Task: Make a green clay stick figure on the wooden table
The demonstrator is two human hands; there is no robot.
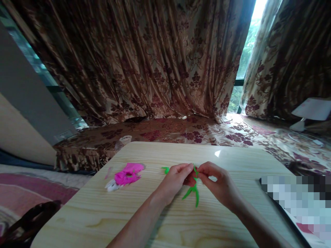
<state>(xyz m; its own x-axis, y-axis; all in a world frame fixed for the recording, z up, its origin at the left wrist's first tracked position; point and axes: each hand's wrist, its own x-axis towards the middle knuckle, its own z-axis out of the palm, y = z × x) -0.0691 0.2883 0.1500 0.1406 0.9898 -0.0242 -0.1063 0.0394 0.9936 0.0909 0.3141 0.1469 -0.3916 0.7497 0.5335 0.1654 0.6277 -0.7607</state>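
Observation:
Over the middle of the wooden table (108, 220), my two hands meet at a thin, soft-looking green strip (195, 169) with pointed ends. My left hand (180, 175) is closed, its thumb and fingers pinching the strip from the left. From the right, the thumb and forefinger of my right hand (216, 175) pinch the same strip. Just below my fingers is a green piece with long pointed prongs (193, 193); whether it joins the strip is unclear. Partly behind my left wrist, a small green lump (166, 170) with a thin tip lies on the table.
Left on the table lie a crumpled pink sheet-like piece (128, 174), a white crumpled bit (112, 186) and a thin pink sliver (108, 173). A dark-edged, blurred-out flat object (292, 203) is at right. Beyond stand patterned curtains (155, 62) and a white lamp (311, 109).

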